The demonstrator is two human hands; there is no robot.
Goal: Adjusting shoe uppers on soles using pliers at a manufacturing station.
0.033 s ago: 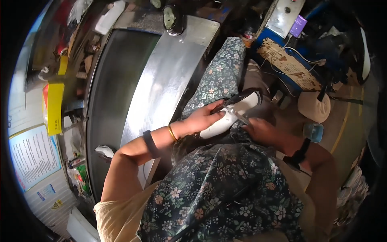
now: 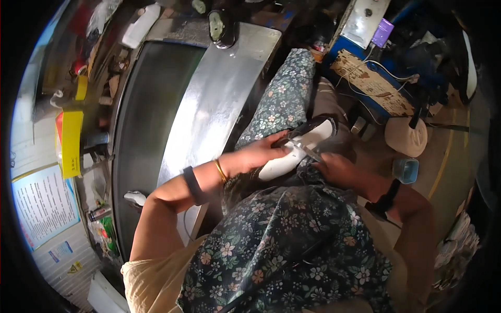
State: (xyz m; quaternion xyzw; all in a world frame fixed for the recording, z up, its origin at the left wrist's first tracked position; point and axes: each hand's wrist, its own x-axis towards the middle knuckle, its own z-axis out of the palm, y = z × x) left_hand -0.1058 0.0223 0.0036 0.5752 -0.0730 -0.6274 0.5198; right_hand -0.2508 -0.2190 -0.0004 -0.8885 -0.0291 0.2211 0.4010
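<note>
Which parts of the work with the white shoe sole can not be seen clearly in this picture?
- Head view: the near end of the white sole is covered by the left hand.
- The thin metal tool is too small to identify.
- The right hand hides its own fingertips and its grip on the tool.

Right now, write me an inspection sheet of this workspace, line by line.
Surface: long shiny metal bench beside a dark conveyor belt; the work sits on the lap, over a floral apron.
Job's things: white shoe sole piece, slim metal blade tool laid against it.
Clutter: two shoe soles at the bench's far end, another white piece on the belt, yellow box, small blue tub.
Grippers: left hand grips the sole; right hand holds the tool.
Cables: thin white wires over a worn blue-edged board.
Surroundings: paper notices on the left wall.
</note>
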